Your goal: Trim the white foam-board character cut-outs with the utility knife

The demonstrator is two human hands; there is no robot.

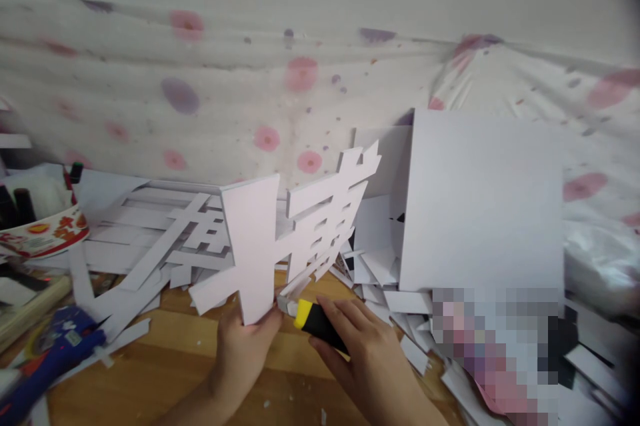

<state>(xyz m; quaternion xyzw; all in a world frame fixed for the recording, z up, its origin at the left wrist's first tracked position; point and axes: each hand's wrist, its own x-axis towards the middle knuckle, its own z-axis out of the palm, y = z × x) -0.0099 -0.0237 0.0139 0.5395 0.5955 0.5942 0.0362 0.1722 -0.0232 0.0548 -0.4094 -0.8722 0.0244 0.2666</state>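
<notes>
My left hand [246, 343] grips the lower end of a white foam-board cut-out [253, 246] shaped like a Chinese character. It stands upright above the table, tilted away, with thin slots through its right part. In my right hand [365, 346] is a utility knife [323, 323] with a black body and a yellow front end. The knife's front end lies close to the cut-out's lower edge, just right of my left fingers. Whether the blade touches the board I cannot tell.
White scraps [145, 259] litter the wooden table [200, 373]. At left lie a blue glue gun [60, 349] and a printed tub [45, 233] with markers. A large white board [480, 199] stands at right, before a flowered plastic sheet [225, 93]. A pixelated patch covers the lower right.
</notes>
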